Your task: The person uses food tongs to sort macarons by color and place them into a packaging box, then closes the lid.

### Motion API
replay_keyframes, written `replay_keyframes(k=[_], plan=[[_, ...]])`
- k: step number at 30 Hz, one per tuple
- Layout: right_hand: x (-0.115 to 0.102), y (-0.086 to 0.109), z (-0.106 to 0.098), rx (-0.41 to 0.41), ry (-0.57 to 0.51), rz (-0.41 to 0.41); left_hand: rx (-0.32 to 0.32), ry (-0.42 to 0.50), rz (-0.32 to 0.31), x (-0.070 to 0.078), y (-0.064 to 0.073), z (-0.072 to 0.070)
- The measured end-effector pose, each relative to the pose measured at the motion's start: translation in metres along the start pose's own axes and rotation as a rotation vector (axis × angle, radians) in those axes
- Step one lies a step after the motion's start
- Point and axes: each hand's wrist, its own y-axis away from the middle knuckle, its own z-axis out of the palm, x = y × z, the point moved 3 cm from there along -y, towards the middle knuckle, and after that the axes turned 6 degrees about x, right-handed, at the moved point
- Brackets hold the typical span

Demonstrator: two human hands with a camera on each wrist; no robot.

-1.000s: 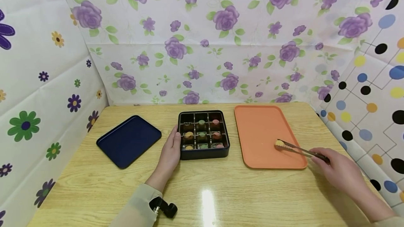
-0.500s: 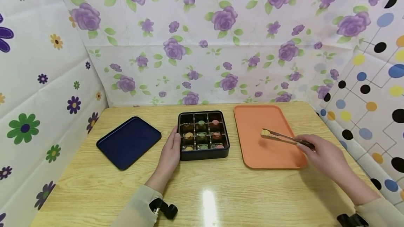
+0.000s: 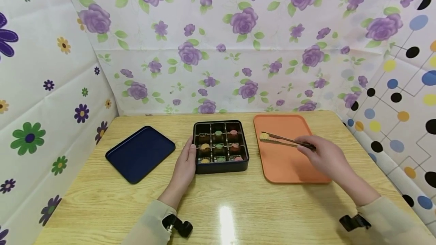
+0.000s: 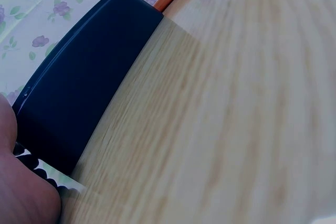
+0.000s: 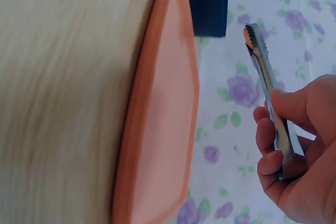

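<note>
My right hand [image 3: 323, 158] grips metal tongs [image 3: 289, 142], whose tips pinch a small yellow macaron [image 3: 264, 136]. The tongs hang above the orange tray [image 3: 282, 165], tips near its left edge. In the right wrist view, thumb and fingers curl round the tongs' [image 5: 270, 87] handle end. At the left wall of a dark divided box [image 3: 221, 167] rests my left hand [image 3: 184, 165], fingers fairly straight along it. Macarons stand in most compartments: orange ones [image 3: 204, 146] on the left, green [image 3: 219, 146] in the middle, pink [image 3: 234, 145] on the right. The back left compartment shows no macaron.
A dark blue shallow lid or tray [image 3: 140, 155] lies at the left of the wooden table [image 3: 190, 214]. Flowered cloth [image 3: 218, 48] hangs behind the table, with patterned cloths at both sides.
My right hand has moved left across the orange tray, carrying the yellow macaron in the tongs from its right part towards the box. My left hand and the box have stayed put.
</note>
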Motion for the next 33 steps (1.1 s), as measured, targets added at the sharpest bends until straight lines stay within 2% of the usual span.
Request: replay_keyframes(k=[9, 22, 33], plan=[[-0.032, -0.027, 0.024, -0.013, -0.072, -0.015, 0.004, -0.022, 0.002, 0.001, 0.000, 0.002], [-0.074, -0.071, 0.062, -0.071, -0.027, -0.004, 0.009, -0.018, 0.007, 0.001, 0.000, -0.001], [-0.101, -0.093, 0.086, -0.103, -0.018, -0.013, 0.019, -0.022, 0.003, -0.002, -0.001, 0.000]])
